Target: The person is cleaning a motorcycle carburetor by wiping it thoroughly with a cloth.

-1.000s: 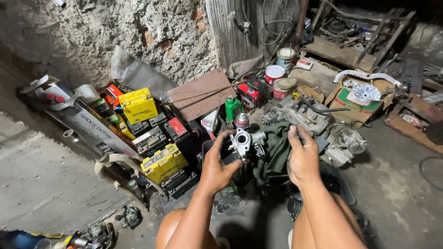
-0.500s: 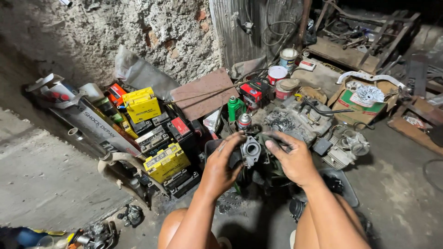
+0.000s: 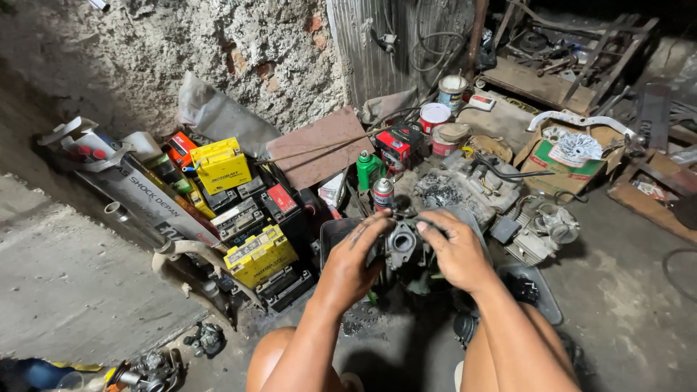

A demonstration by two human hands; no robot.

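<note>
A small grey metal carburetor body (image 3: 401, 245) sits between both hands, just in front of my knees. My left hand (image 3: 352, 261) grips its left side, fingers curled over the top. My right hand (image 3: 456, 250) clasps its right side, thumb and fingers on top. The round bore of the part faces me. Its lower half is hidden by my hands. A dark green cloth (image 3: 417, 283) lies under it.
Stacked yellow and black batteries (image 3: 250, 218) lie at the left against a rough wall. A green bottle (image 3: 368, 170) and a spray can (image 3: 382, 193) stand behind the hands. An engine block (image 3: 472, 185), paint tins (image 3: 435, 116) and a cardboard box (image 3: 563, 156) crowd the right.
Both hands have closed in around the carburetor body and brought it lower and nearer. The right hand moved from the cloth onto the part.
</note>
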